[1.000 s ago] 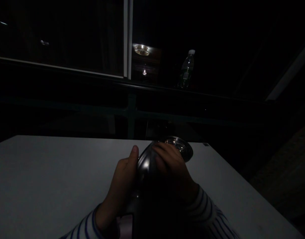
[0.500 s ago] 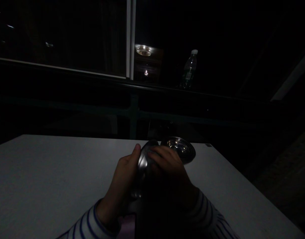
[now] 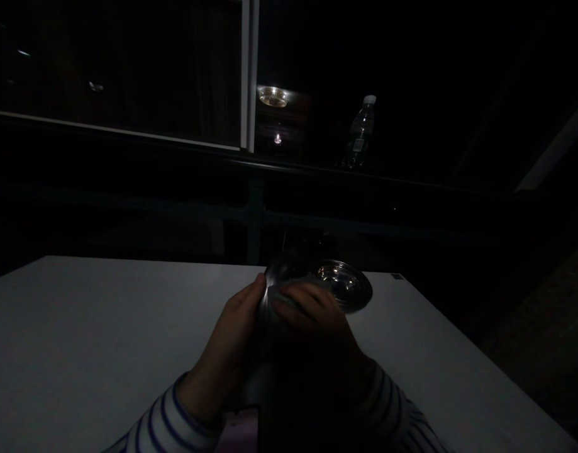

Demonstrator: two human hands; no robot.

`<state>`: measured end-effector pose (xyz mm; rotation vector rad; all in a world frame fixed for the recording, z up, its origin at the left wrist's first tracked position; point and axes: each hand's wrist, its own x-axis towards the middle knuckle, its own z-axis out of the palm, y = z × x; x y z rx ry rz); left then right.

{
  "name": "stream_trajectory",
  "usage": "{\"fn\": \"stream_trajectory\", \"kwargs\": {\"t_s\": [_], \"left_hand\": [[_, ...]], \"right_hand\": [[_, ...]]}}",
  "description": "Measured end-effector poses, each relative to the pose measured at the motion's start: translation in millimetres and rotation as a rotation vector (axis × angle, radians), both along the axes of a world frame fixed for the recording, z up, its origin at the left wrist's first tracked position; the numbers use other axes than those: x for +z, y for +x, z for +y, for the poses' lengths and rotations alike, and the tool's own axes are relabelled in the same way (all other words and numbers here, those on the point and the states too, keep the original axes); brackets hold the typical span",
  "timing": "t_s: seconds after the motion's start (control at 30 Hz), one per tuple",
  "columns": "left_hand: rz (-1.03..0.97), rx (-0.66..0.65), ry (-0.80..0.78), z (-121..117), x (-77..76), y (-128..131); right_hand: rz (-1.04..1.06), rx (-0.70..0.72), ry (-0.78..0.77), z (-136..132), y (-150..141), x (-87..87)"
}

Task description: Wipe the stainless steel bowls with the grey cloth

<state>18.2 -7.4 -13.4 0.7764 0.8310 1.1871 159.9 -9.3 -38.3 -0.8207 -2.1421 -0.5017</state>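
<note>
Head camera view, very dim light. White, smooth worktop (image 3: 128, 327) spans the lower part of the scene, its far edge running left to right. Left hand (image 3: 229, 336) grips a dark, shiny, rounded metal vessel (image 3: 279, 267) at its left side, thumb up along the edge, other fingers hidden behind or beneath. Right hand (image 3: 317, 324) lies across the vessel's near right part, fingers bent and pressed to it; a thin greyish material shows by these fingers, too dark to identify. Whether the right hand closes on anything, cannot tell. Vessel is above the middle of the worktop, near the far edge; its underside is lost in shadow, so contact with the surface is unclear.

Just beyond the right hand, to its right: a round, wide-rimmed, shiny metal bowl (image 3: 348, 286), open side up, on the worktop. Small dark rectangular patch (image 3: 397, 276) at the far right corner. Both forearms wear white sleeves with dark blue stripes (image 3: 163, 425). Low in the view, between the forearms, a flat pinkish panel with a dark border (image 3: 240, 431), partly cut off.

Background: clear plastic bottle with white cap and green label (image 3: 361, 135), upright with a slight lean, right of a pale vertical window frame (image 3: 248, 75).
</note>
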Motion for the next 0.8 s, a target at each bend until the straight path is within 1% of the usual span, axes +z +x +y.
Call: {"fn": "stream_trajectory", "kwargs": {"t_s": [0.07, 0.13, 0.23, 0.33, 0.47, 0.5, 0.67, 0.73, 0.8], "left_hand": [[-0.008, 0.017, 0.003, -1, 1.0, 2], [-0.012, 0.03, 0.012, -2, 1.5, 3], [0.004, 0.037, 0.015, -2, 1.1, 2], [0.053, 0.077, 0.036, -2, 1.5, 1], [0.066, 0.106, 0.085, -5, 3.4, 4], [0.071, 0.109, 0.09, -5, 3.6, 5], [0.035, 0.135, 0.076, -6, 3.1, 4], [0.016, 0.141, 0.087, -5, 2.8, 2], [-0.009, 0.116, 0.088, -5, 2.5, 0]], "right_hand": [[0.066, -0.035, -0.059, 3, 6, 0.0], [0.088, -0.038, -0.091, 5, 10, -0.7], [0.01, 0.032, -0.04, 3, 6, -3.1], [-0.049, 0.096, 0.011, 0, 1, -5.4], [0.04, 0.045, -0.026, 1, 5, -5.0], [0.055, 0.053, -0.034, 2, 7, -4.2], [0.062, 0.186, -0.03, -3, 7, 2.9], [0.054, 0.205, -0.001, -5, 6, 5.7], [0.045, 0.213, 0.025, -6, 7, 6.9]]}}
